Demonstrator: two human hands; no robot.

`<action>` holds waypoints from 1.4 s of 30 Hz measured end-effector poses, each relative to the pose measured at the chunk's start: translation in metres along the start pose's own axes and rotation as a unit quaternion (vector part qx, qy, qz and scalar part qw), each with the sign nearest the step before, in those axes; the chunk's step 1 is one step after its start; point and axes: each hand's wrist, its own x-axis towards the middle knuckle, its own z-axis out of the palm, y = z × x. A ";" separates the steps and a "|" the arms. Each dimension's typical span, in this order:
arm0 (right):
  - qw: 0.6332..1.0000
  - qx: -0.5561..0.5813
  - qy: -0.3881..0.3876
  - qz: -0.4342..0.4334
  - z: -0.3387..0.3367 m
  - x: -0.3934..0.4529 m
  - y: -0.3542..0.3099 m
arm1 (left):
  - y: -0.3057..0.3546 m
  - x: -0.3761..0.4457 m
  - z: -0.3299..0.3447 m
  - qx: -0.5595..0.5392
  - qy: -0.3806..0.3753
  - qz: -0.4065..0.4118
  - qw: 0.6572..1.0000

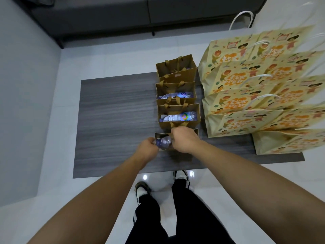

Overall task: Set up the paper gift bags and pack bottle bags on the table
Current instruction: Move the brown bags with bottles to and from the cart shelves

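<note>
Several small brown paper bags stand in a column on the dark wood table (114,120). The nearest brown bag (158,135) holds a clear water bottle (164,142) lying on its side. My left hand (148,147) grips the left edge of this bag beside the bottle's end. My right hand (184,140) reaches over the bag's mouth with curled fingers on the bottle and hides most of the bag. The two middle bags (178,108) (175,86) each show a bottle lying inside. The far bag (175,67) stands upright, its contents mostly hidden.
Several large yellow printed gift bags (246,85) with white handles stand packed along the table's right side. A grey sofa (105,14) sits beyond the table. My feet (142,189) are on the white tile floor at the table's near edge.
</note>
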 end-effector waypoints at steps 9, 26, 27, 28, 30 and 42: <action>0.999 0.006 -0.019 0.040 -0.019 0.007 0.005 | 0.005 0.001 -0.021 0.007 0.057 0.032 0.998; 0.999 -0.033 0.006 0.020 -0.053 -0.007 0.001 | 0.066 -0.033 -0.053 0.058 0.080 0.078 0.992; 0.999 -0.022 0.009 0.025 -0.058 -0.010 -0.002 | 0.074 -0.038 -0.057 0.066 0.085 0.091 0.990; 0.999 -0.009 0.013 0.033 -0.064 -0.013 -0.004 | 0.081 -0.043 -0.062 0.077 0.088 0.107 0.987; 0.998 -0.002 0.033 0.047 -0.075 -0.025 -0.007 | 0.097 -0.056 -0.071 0.103 0.092 0.150 0.979; 0.958 0.063 0.209 0.187 -0.098 -0.158 -0.027 | 0.150 -0.158 -0.108 0.271 0.094 0.400 0.870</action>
